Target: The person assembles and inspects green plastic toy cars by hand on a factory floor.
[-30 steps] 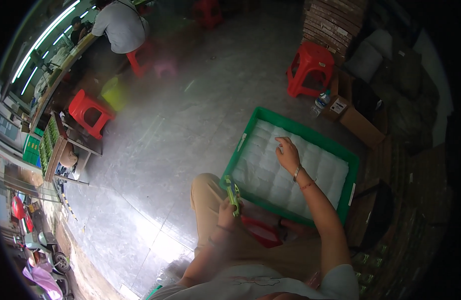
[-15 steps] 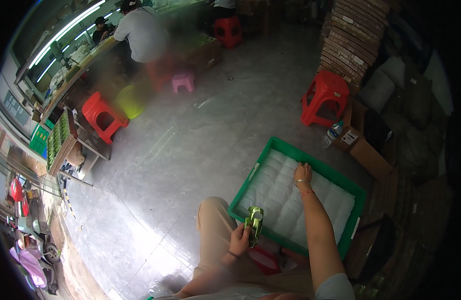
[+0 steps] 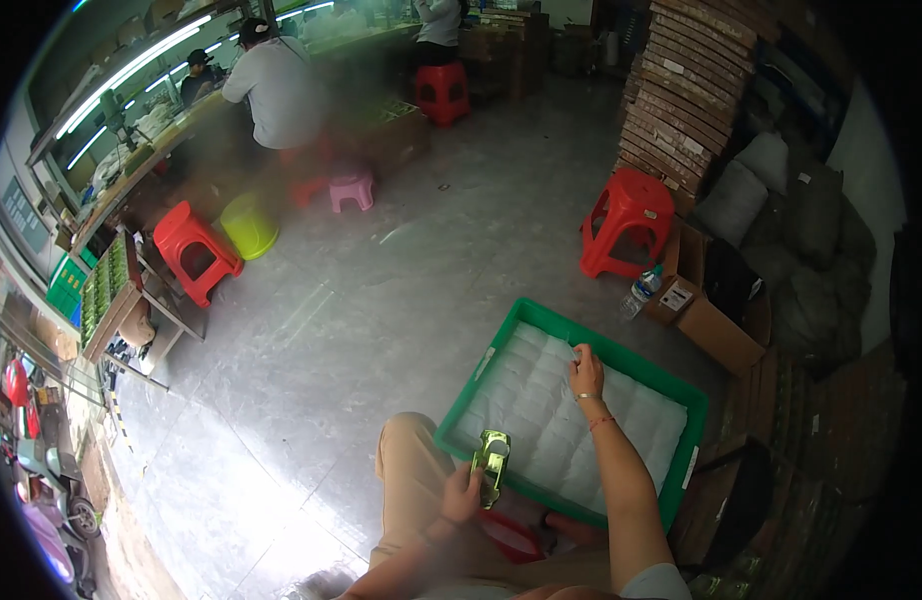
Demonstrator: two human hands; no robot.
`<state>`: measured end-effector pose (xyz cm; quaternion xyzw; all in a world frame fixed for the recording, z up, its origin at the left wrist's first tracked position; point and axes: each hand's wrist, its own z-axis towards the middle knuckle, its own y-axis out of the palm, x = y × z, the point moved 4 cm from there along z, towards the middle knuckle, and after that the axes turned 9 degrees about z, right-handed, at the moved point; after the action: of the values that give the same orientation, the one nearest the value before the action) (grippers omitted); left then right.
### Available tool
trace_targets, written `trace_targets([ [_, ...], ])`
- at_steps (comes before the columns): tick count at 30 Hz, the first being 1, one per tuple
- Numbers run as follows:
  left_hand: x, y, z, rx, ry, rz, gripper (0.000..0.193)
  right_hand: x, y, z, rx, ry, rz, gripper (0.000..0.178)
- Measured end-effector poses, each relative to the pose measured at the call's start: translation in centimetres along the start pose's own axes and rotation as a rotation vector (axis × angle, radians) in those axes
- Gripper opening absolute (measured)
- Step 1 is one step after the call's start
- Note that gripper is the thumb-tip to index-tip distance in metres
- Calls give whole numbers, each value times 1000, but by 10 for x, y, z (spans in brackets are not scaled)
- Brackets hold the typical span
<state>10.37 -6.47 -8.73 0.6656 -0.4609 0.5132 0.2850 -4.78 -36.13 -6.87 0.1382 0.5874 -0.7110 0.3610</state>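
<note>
My left hand (image 3: 461, 492) is closed around a shiny yellow-green piece shaped like a toy car body (image 3: 495, 454), held over my knee by the crate's near left corner. The piece has a round or oval opening near its top. A green plastic crate (image 3: 697, 412) stands before me, filled with rows of soft white wrapping (image 3: 526, 395). Over the crate's far side, my right hand (image 3: 586, 377) has its fingertips pinched together on an edge of the white wrapping. Exactly how much of it is gripped is too small to see.
Beyond the crate are a red stool (image 3: 629, 222), a plastic bottle (image 3: 641, 290) and an open cardboard box (image 3: 721, 325). Stacked trays (image 3: 686, 100) rise behind. At far left, people sit along a workbench (image 3: 146, 165), near a red stool (image 3: 196, 252) and a yellow-green bucket (image 3: 249, 227).
My right hand has lifted slightly from the white wrapping, its fingers now pinched upward. The toy car body has turned a little in my left hand. The whole view has shifted slightly.
</note>
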Motion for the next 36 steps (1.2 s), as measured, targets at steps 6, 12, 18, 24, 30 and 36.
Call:
trace_targets([
  [6,24,-7,-4,69,101,-29,23,-27,-33,-63,21,-30,520,20],
  [12,16,-1,-7,-25,74,-172,23,-47,-86,-156,89,95,643,20],
  [18,41,10,-28,-127,-81,-255,26,-59,-136,-205,259,279,698,14],
  [24,88,30,-37,-281,-104,-490,35,-136,-165,-184,252,111,901,9],
  [30,98,41,-51,-371,-138,-377,52,-172,-178,-180,256,-244,550,13],
  [36,94,40,-65,-401,-26,-222,60,-179,-168,-196,183,-449,335,15],
])
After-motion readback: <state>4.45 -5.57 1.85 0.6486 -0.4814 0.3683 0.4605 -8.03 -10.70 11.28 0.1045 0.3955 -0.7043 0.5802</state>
